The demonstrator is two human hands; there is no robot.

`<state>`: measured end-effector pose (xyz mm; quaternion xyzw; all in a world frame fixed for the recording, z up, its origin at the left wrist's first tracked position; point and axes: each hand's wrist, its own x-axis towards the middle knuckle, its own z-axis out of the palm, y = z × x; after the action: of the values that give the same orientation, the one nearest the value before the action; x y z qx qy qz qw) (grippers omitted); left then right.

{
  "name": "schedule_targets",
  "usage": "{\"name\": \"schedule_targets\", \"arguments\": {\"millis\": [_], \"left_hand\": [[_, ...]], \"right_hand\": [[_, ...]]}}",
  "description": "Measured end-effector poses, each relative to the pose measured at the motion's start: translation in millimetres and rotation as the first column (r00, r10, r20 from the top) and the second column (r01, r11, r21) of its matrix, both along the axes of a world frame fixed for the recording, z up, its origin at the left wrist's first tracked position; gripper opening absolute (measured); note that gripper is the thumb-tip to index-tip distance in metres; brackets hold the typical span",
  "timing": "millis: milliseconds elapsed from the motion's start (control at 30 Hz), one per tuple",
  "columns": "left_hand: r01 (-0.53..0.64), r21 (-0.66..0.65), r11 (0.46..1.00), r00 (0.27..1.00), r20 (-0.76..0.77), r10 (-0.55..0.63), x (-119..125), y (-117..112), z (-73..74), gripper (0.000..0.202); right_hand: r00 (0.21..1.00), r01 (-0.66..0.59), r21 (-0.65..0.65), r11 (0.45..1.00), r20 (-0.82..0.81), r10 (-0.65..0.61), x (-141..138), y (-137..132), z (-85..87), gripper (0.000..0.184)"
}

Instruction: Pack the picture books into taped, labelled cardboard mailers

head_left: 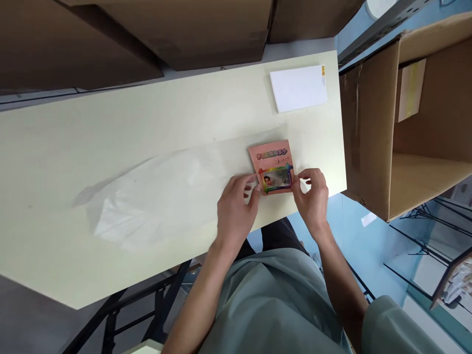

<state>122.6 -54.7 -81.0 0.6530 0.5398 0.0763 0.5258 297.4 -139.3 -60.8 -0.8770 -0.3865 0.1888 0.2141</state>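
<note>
A small pink booklet [271, 150] with coloured lettering and a rainbow-framed photo lies on the right end of a long thin white sheet [162, 196]. My left hand [236, 206] has its thumb and fingertips closed at the booklet's lower left edge. At the lower right edge, the thumb and index finger of my right hand [312, 196] pinch the booklet. The sheet stretches to the left over the table, crumpled at its far end; whether it is paper or film I cannot make out.
A white flat box or pad [298, 88] with a yellow label lies at the back right of the cream table [73, 137]. Large cardboard boxes [206, 29] line the back edge. An open carton [368, 142] stands against the right end.
</note>
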Motion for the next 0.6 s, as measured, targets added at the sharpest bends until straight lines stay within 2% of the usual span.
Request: {"name": "schedule_targets", "arguments": {"millis": [67, 133, 200, 267, 333, 400, 533, 600], "left_hand": [[-0.061, -0.1, 0.993, 0.991, 0.112, 0.072, -2.2, 0.7, 9.6, 0.028], [-0.124, -0.24, 0.963, 0.961, 0.214, 0.177, -7.5, 3.1, 21.3, 0.034], [-0.2, -0.347, 0.916, 0.917, 0.263, 0.3, -16.4, 6.2, 31.4, 0.041], [-0.305, -0.367, 0.879, 0.878, 0.248, 0.409, -28.3, 9.0, 35.6, 0.044], [-0.421, -0.319, 0.849, 0.85, 0.188, 0.493, -41.3, 10.5, 30.7, 0.042], [-0.507, -0.253, 0.824, 0.828, 0.122, 0.547, -53.2, 10.2, 17.6, 0.036], [-0.574, -0.154, 0.804, 0.81, 0.033, 0.585, -67.0, 6.9, -14.1, 0.023], [-0.599, -0.118, 0.792, 0.796, 0.014, 0.605, -68.1, 5.1, -22.8, 0.019]], "right_hand": [[0.998, -0.065, 0.058, 0.996, 0.01, 0.064, -13.9, 6.9, 21.8, 0.006], [0.993, -0.114, 0.1, 0.988, -0.015, 0.117, -34.2, 15.2, 40.8, 0.01], [0.98, -0.165, 0.127, 0.978, -0.094, 0.177, -57.5, 23.7, 53.2, 0.012], [0.935, -0.252, 0.144, 0.957, -0.22, 0.279, -78.2, 30.4, 58.0, 0.013], [0.859, -0.338, 0.16, 0.927, -0.35, 0.374, -90.5, 33.8, 55.9, 0.012], [0.815, -0.344, 0.155, 0.926, -0.441, 0.376, -91.6, 33.7, 48.2, 0.015], [0.9, -0.168, 0.019, 0.986, -0.405, 0.161, -71.3, 29.6, 21.8, 0.02], [0.919, -0.113, -0.059, 0.992, -0.386, 0.082, -61.6, 29.6, 7.2, 0.026]]}}
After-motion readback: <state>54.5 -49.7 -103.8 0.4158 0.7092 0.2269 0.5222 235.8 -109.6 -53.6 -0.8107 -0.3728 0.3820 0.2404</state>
